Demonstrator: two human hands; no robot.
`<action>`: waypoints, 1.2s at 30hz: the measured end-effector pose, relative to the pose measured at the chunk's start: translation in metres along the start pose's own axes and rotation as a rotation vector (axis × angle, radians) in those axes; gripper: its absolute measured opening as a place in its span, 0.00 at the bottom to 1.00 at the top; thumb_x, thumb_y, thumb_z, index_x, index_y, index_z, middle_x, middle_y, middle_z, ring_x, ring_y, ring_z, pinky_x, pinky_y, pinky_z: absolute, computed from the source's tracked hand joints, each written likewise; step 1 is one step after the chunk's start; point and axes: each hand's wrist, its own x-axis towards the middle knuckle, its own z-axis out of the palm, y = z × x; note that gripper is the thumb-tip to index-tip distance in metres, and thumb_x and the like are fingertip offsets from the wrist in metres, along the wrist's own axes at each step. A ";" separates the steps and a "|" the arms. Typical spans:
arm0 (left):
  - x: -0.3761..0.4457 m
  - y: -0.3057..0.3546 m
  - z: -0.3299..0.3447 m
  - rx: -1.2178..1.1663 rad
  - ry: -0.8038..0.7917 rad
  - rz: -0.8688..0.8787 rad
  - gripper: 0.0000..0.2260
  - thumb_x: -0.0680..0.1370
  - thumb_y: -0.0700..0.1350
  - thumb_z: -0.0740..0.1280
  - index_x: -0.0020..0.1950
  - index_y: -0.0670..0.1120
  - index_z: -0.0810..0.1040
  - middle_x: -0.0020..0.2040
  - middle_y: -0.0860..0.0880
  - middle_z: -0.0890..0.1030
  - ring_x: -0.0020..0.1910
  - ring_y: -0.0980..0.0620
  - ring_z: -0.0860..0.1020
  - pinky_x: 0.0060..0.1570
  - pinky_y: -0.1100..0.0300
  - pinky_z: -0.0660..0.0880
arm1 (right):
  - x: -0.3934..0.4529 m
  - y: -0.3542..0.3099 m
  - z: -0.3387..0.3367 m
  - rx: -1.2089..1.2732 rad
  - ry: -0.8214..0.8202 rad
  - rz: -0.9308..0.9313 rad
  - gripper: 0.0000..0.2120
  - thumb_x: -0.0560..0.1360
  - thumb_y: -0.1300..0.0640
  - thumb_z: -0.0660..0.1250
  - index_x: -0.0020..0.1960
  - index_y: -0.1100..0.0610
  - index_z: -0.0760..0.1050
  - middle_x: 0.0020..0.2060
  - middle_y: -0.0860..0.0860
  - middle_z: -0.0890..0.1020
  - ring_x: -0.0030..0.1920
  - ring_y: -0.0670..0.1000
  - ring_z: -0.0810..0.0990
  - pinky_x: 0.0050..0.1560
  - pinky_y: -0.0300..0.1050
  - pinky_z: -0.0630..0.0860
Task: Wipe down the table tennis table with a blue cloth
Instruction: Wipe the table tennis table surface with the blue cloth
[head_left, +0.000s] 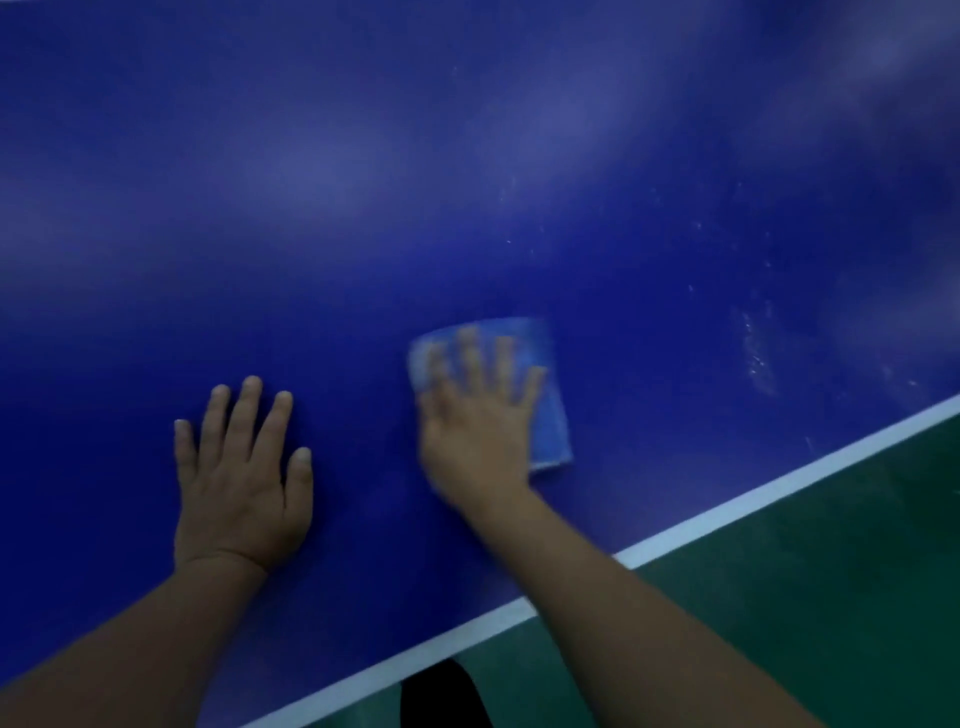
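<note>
Head view, looking down on the table tennis table (467, 156), dark blue top filling most of frame. White edge line (727, 512) runs diag from lower centre up to right edge; green floor (805, 597) beyond it at lower right.

Left hand (241, 478): flat on the table top, palm down, fingers straight and a bit spread, holding nothing. Forearm comes in from bottom-left corner.

Right hand (475, 421): palm down on the blue cloth (545, 410), fingers straight and spread, pressing it onto the surface, not curled round it. Hand is motion-blurred, esp. fingers and thumb side. Forearm crosses the white line from lower right.

Cloth: folded to a rough rectangle, lighter blue than the table, lying flat on the top near the edge line, just right of the left hand w/ a gap of bare table between. Far end and right-hand side stick out from under the fingers and palm.

Surface: pale specks and smears (756, 348) on the top to the right of the cloth, near the edge. Soft light reflections across upper part.

Dark shape (441, 696) at bottom centre below the table edge; can't tell what it is.
</note>
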 end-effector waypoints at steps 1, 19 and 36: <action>-0.001 0.000 0.000 0.005 -0.004 -0.005 0.32 0.79 0.58 0.47 0.78 0.44 0.62 0.81 0.44 0.56 0.80 0.45 0.47 0.77 0.43 0.39 | -0.015 -0.007 0.003 0.003 -0.034 -0.147 0.25 0.82 0.44 0.52 0.78 0.44 0.60 0.79 0.50 0.60 0.80 0.62 0.52 0.73 0.74 0.46; 0.000 0.000 0.006 0.029 -0.011 -0.031 0.30 0.80 0.58 0.47 0.79 0.46 0.61 0.81 0.44 0.55 0.80 0.46 0.46 0.76 0.46 0.36 | -0.075 0.152 -0.026 -0.075 -0.138 -0.234 0.25 0.82 0.41 0.50 0.77 0.44 0.64 0.78 0.50 0.63 0.79 0.61 0.56 0.72 0.74 0.53; 0.003 -0.002 0.010 0.037 0.065 0.002 0.28 0.78 0.55 0.51 0.75 0.43 0.69 0.78 0.41 0.63 0.78 0.41 0.55 0.75 0.41 0.44 | 0.092 -0.005 0.001 0.018 -0.148 -0.622 0.24 0.82 0.43 0.52 0.77 0.43 0.64 0.79 0.49 0.62 0.79 0.60 0.55 0.74 0.72 0.47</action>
